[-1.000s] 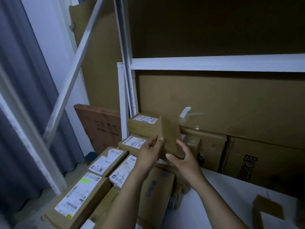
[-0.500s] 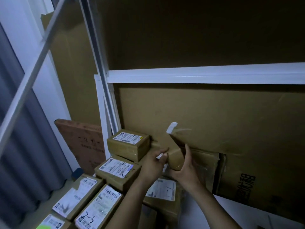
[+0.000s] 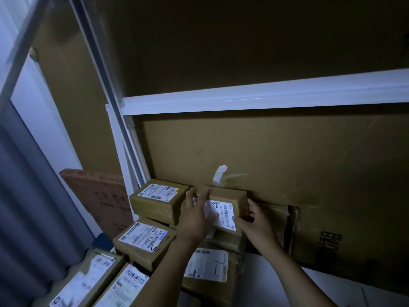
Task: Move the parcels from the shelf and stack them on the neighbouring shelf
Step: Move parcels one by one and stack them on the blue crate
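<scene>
From where I stand, a grey curtain (image 3: 33,207) hangs at the far left, and a brown board (image 3: 104,200) leans against the wall just before the white post (image 3: 119,151) of the rack. Right of the post the parcels pile up in steps: a long labelled box (image 3: 88,282) low at the front, a box with a pen scrawl on its label (image 3: 143,242) higher up, and a squat box (image 3: 158,200) above and behind that. Next comes the left hand (image 3: 194,216), laid flat on the lid of the top parcel (image 3: 224,212), fingers straight and spread, pressing rather than gripping. That parcel sits level with the squat box, touching it or very nearly (the hand covers the seam). It rests on another labelled box (image 3: 208,264) and close against the big cardboard sheet (image 3: 265,156) behind. The right hand (image 3: 256,222) takes its right end, thumb on the near corner, fingers curled round the side. To my eye it is a small, stiff carton, light enough for one hand and a bit slick on the label. The plain cardboard ends look the best place to take it, one palm each side; a corner would likely dent if it dropped. I judge it is being settled onto the stack. Further right, a strip of bare white shelf (image 3: 345,295) shows below the sheet.
</scene>
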